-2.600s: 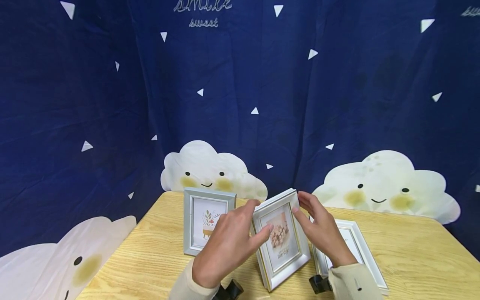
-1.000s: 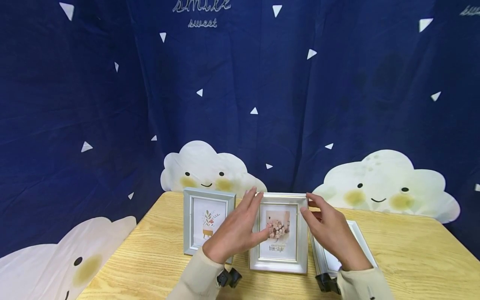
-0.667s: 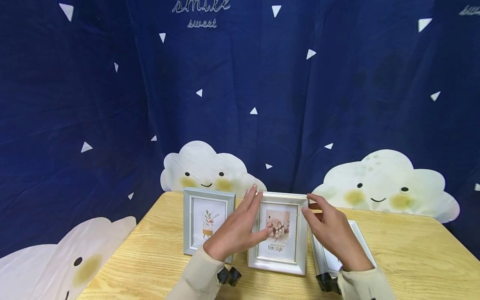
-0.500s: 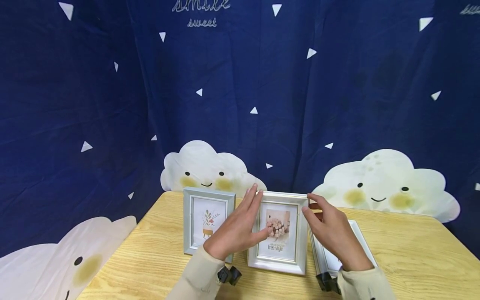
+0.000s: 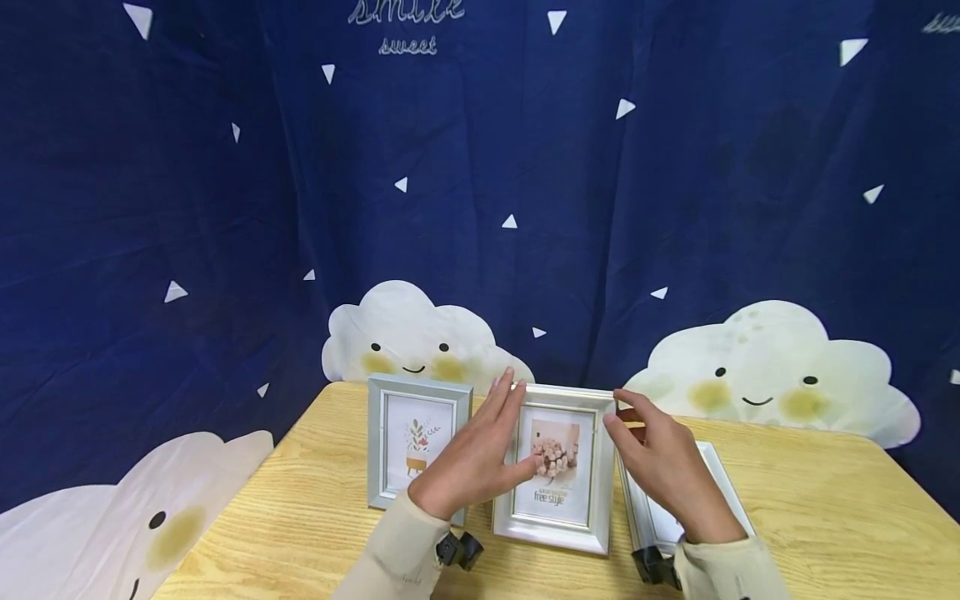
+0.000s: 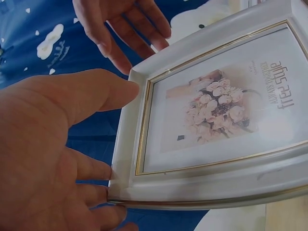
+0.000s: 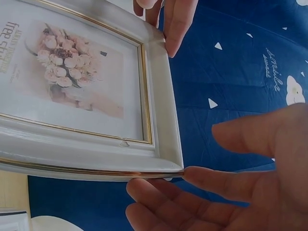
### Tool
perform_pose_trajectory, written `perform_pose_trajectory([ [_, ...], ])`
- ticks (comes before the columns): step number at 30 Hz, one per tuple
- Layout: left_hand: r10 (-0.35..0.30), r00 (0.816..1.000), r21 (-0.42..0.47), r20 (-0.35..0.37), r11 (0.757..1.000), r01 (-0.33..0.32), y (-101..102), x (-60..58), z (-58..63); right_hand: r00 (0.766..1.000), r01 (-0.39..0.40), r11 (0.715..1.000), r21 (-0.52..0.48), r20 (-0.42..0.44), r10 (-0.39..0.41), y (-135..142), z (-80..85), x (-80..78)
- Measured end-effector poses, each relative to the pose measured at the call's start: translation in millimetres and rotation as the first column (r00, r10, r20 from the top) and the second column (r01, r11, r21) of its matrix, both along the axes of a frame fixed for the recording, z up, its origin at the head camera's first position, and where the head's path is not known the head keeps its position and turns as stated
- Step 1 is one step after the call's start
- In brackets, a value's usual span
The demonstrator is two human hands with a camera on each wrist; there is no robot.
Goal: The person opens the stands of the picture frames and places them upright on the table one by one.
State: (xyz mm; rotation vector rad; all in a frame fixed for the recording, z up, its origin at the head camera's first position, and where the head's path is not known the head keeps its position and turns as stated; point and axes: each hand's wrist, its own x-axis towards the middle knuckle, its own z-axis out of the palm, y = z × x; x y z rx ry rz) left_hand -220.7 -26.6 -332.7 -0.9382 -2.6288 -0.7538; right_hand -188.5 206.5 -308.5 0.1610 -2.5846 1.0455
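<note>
A white picture frame (image 5: 551,533) with a gold inner line and a flower print stands upright in the middle of the table in the head view. My left hand (image 5: 472,467) reaches across its left edge, fingers extended to the top left corner. In the left wrist view, fingertips of the left hand (image 6: 53,130) meet the frame edge and the thumb lies near the top rail. At the top right corner is my right hand (image 5: 663,458). The right wrist view shows an index fingertip of the right hand (image 7: 269,178) touching that corner, its thumb apart from the frame (image 7: 166,110).
To the left a grey-blue picture frame (image 5: 375,450) with a plant print stands upright, partly behind my left hand. Another white frame (image 5: 723,475) lies on the wooden table (image 5: 840,508) under my right forearm. A blue curtain (image 5: 465,150) with cloud prints hangs behind.
The flower-print frame was tilted and turned; it has come upright, facing forward, then shifted slightly left. Both hands moved with it and have stayed almost still over the last second.
</note>
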Motion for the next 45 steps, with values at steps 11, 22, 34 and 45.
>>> perform_pose_trajectory([
  [11, 0.002, 1.0, 0.037, -0.005, 0.999, -0.002, 4, 0.0, -0.3, 1.0, 0.01, 1.0, -0.007, 0.023, -0.01, 1, 1.1, 2.3],
  [22, 0.001, 0.995, 0.055, -0.101, 0.998, 0.004, 10, 9.3, 13.8, 0.999, 0.027, 1.0, -0.01, -0.025, -0.027, 8, 9.4, 6.4],
  [34, -0.127, 0.982, 0.188, -0.141, 0.97, 0.153, 48, 32.0, 20.0, 0.998, 0.063, 0.998, -0.003, 0.014, -0.063, 38, 11.4, 17.8],
  [45, -0.182, 0.977, 0.178, -0.113, 0.963, 0.2, 100, 43.9, 19.0, 0.994, 0.099, 0.994, 0.043, 0.045, -0.101, 76, 14.0, 24.1],
])
